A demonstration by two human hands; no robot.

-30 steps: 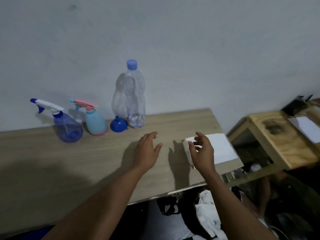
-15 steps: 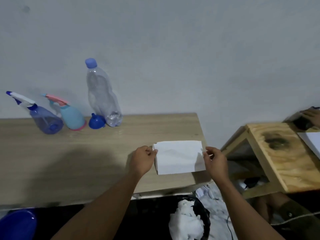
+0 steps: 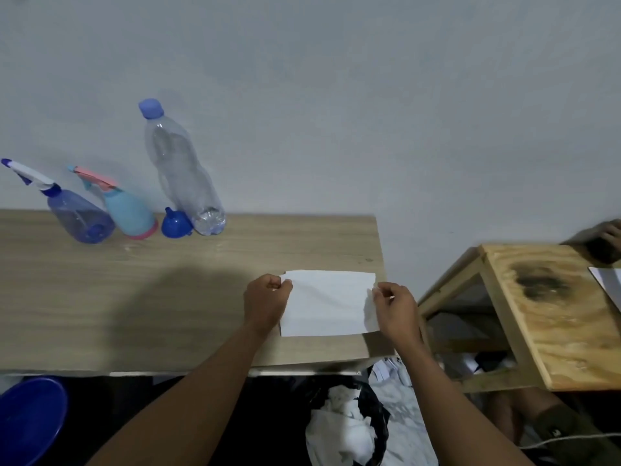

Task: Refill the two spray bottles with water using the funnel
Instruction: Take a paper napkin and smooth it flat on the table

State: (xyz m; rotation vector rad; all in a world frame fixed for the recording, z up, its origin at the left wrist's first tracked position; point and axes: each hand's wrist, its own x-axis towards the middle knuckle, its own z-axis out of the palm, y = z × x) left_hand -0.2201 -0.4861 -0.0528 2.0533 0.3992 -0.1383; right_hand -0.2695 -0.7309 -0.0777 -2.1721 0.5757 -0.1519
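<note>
At the back left of the wooden table (image 3: 134,297) stand a clear blue spray bottle (image 3: 75,215) with a white trigger and a light blue spray bottle (image 3: 129,213) with a pink trigger. A blue funnel (image 3: 175,224) lies beside a tall clear water bottle (image 3: 183,176) with a blue cap. Near the table's right front corner, my left hand (image 3: 267,302) pinches the left edge of a white paper sheet (image 3: 326,307). My right hand (image 3: 395,309) pinches its right edge. Both hands are far from the bottles.
A low plywood stand (image 3: 551,317) with a dark stain sits to the right, another person's hand (image 3: 605,242) at its far corner. Below the table's front edge are a black bin with crumpled white paper (image 3: 346,428) and a blue basin (image 3: 30,418).
Both hands went from hovering open over the table to pinching the paper's two side edges. The view swung right, so the bottles now sit further left.
</note>
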